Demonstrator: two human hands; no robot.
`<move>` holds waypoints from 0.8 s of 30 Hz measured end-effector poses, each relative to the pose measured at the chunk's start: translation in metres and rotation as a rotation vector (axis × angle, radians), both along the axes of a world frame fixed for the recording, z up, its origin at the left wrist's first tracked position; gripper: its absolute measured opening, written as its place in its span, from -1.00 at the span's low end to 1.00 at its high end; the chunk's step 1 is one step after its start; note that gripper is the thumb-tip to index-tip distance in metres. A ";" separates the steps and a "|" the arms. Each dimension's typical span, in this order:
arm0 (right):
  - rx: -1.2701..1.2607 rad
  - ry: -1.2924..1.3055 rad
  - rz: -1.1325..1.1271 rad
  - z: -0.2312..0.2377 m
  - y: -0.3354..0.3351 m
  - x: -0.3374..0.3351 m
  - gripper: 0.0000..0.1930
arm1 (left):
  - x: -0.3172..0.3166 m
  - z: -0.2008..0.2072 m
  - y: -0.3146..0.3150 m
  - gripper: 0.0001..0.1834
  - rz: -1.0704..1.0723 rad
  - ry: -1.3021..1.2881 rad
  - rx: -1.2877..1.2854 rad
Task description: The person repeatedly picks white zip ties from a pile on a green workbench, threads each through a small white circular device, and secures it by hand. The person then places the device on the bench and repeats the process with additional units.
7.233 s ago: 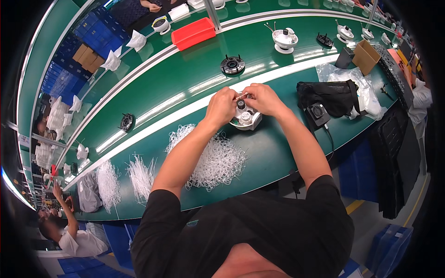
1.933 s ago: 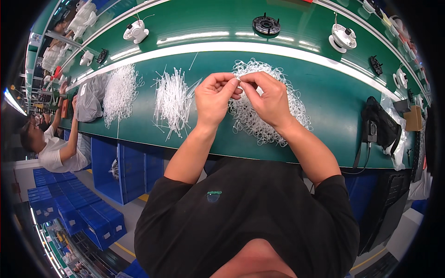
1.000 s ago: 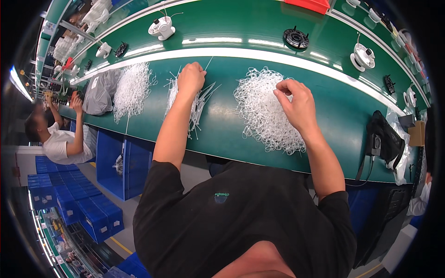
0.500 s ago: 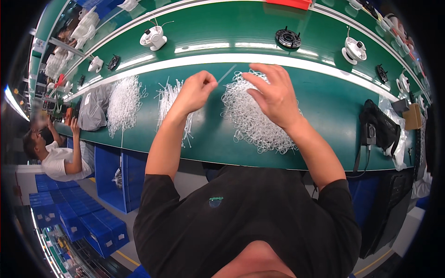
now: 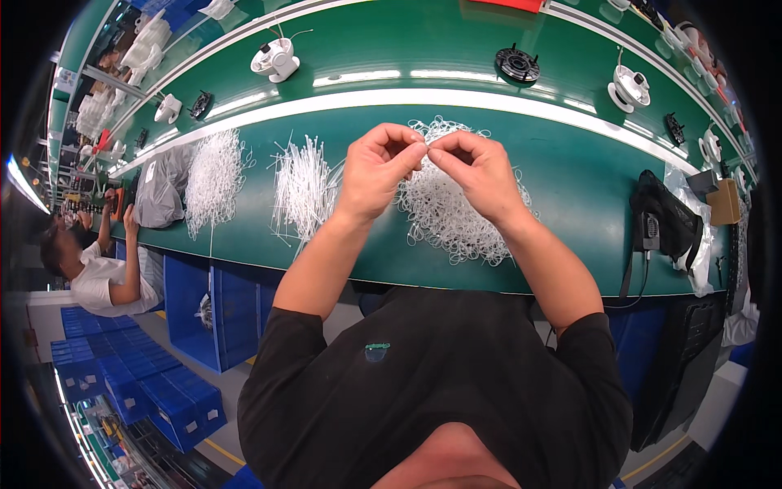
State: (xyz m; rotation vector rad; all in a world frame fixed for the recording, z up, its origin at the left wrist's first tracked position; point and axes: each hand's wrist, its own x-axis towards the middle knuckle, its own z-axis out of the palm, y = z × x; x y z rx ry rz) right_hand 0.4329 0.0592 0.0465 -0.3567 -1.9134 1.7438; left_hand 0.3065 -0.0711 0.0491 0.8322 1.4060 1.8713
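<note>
My left hand (image 5: 376, 169) and my right hand (image 5: 476, 173) meet fingertip to fingertip above the table, both closed in a pinch. Between them is a thin white cable tie, almost wholly hidden by the fingers. Under and behind my right hand spreads a heap of looped white cable ties (image 5: 464, 224). To the left of my left forearm lies a pile of straight white cable ties (image 5: 303, 183). Farther left is another heap of looped ties (image 5: 213, 179).
Past the white rail (image 5: 358, 103), a green belt carries white camera-like units (image 5: 275, 61) and black round bases (image 5: 518, 65). A grey plastic bag (image 5: 160, 191) lies left, near a seated person (image 5: 114, 281). A black bag (image 5: 664, 220) lies right. Blue bins (image 5: 183, 403) stand below.
My left hand has moved right with the cable tie, and my right hand has closed and come in to meet it. The units on the belt have shifted slightly right.
</note>
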 end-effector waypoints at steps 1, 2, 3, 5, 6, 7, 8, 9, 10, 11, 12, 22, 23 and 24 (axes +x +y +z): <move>-0.046 -0.028 0.024 0.000 -0.003 0.001 -0.88 | 0.002 -0.003 0.002 -0.83 0.026 0.004 0.015; -0.091 -0.057 0.048 -0.001 -0.004 0.002 -0.87 | 0.004 -0.005 0.004 -0.83 0.051 0.008 0.030; -0.116 -0.066 0.059 -0.002 -0.005 0.002 -0.86 | 0.007 -0.007 0.007 -0.85 0.102 0.011 0.041; -0.064 -0.057 0.032 -0.006 -0.005 0.001 -0.87 | 0.013 -0.005 0.009 -0.85 0.185 0.052 -0.006; -0.039 -0.052 0.018 -0.008 -0.005 0.002 -0.87 | 0.014 -0.005 0.009 -0.86 0.225 0.073 -0.031; 0.110 -0.018 -0.054 -0.007 -0.006 0.002 -0.88 | 0.015 -0.006 0.010 -0.86 0.249 0.095 -0.040; 0.259 0.014 -0.127 -0.006 -0.006 0.002 -0.89 | 0.016 -0.007 0.010 -0.86 0.272 0.116 -0.051; 0.408 0.045 -0.199 -0.004 -0.007 0.002 -0.89 | 0.016 -0.009 0.009 -0.86 0.294 0.136 -0.061; 0.392 0.080 -0.228 -0.003 -0.008 0.001 -0.88 | 0.017 -0.010 0.009 -0.86 0.278 0.135 -0.083; 0.374 0.116 -0.256 -0.002 -0.009 -0.001 -0.87 | 0.017 -0.011 0.007 -0.85 0.262 0.136 -0.104; 0.357 0.152 -0.284 -0.002 -0.011 -0.003 -0.86 | 0.018 -0.012 0.006 -0.85 0.247 0.137 -0.126; 0.566 0.184 -0.268 -0.010 -0.012 -0.006 -0.90 | 0.013 -0.015 0.008 -0.87 0.229 0.025 -0.033; 0.560 0.178 -0.269 -0.010 -0.013 -0.006 -0.90 | 0.012 -0.015 0.008 -0.87 0.237 0.020 -0.032; 0.554 0.172 -0.271 -0.010 -0.014 -0.006 -0.91 | 0.012 -0.015 0.007 -0.87 0.244 0.014 -0.032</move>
